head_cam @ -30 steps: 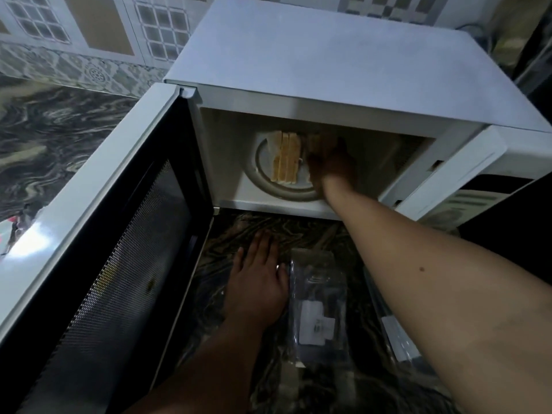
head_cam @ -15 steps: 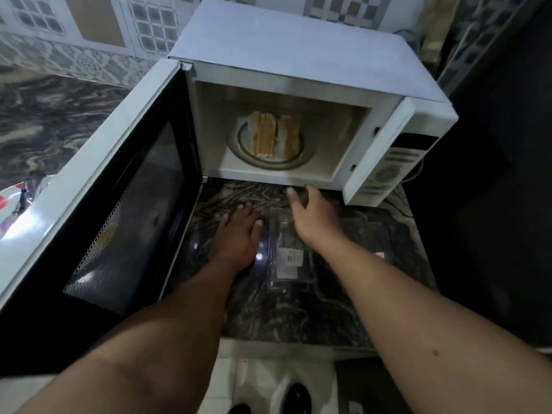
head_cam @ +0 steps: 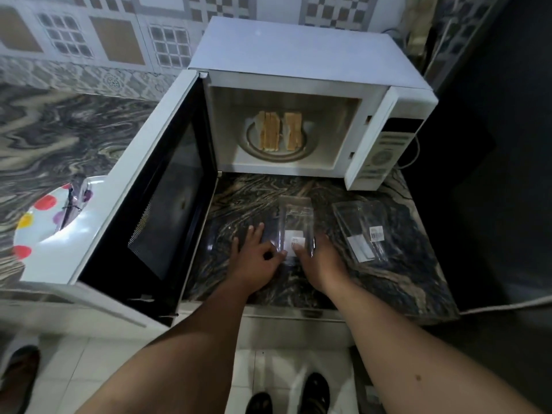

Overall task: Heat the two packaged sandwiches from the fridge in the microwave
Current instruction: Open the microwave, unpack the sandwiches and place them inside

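Two unwrapped sandwiches, one (head_cam: 269, 135) on the left and one (head_cam: 292, 134) on the right, lie side by side on the glass turntable (head_cam: 310, 146) inside the white microwave (head_cam: 298, 55). Its door (head_cam: 167, 192) stands wide open to the left. On the dark marble counter (head_cam: 397, 282) in front lies an empty clear sandwich package (head_cam: 295, 225). My left hand (head_cam: 257, 258) and my right hand (head_cam: 321, 261) both hold its near end, thumbs pinching the plastic. A second empty package (head_cam: 361, 231) lies to the right, untouched.
A white plate (head_cam: 44, 222) with coloured dots sits on the counter left of the open door, with a dark item on it. A cable (head_cam: 504, 306) runs off the counter's right side. Feet in dark sandals stand on the white floor tiles below.
My right hand came out of the microwave, leaving the second sandwich on the turntable, and dropped to the counter. Both hands now hold the near end of the empty package. The view pulled back.
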